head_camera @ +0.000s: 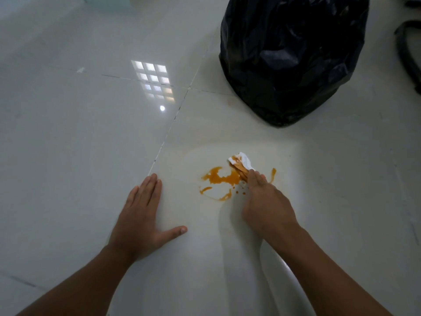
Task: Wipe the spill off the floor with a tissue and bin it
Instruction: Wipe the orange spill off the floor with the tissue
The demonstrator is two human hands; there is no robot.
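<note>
Glossy white floor [91, 133]. My right hand [266, 201] has its fingers clamped on the tissue [242, 164], touching the spill [224, 179], whose bulk runs toward 9 o'clock. Left hand [145, 215] flat, fingers together. Bin [291, 60] at 12 o'clock.

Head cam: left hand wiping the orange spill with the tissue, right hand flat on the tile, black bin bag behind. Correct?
Not quite: the hands are swapped. The head view shows the right hand gripping the tissue at the orange spill, and the left hand flat on the tile. The black bin bag does sit behind.
</note>
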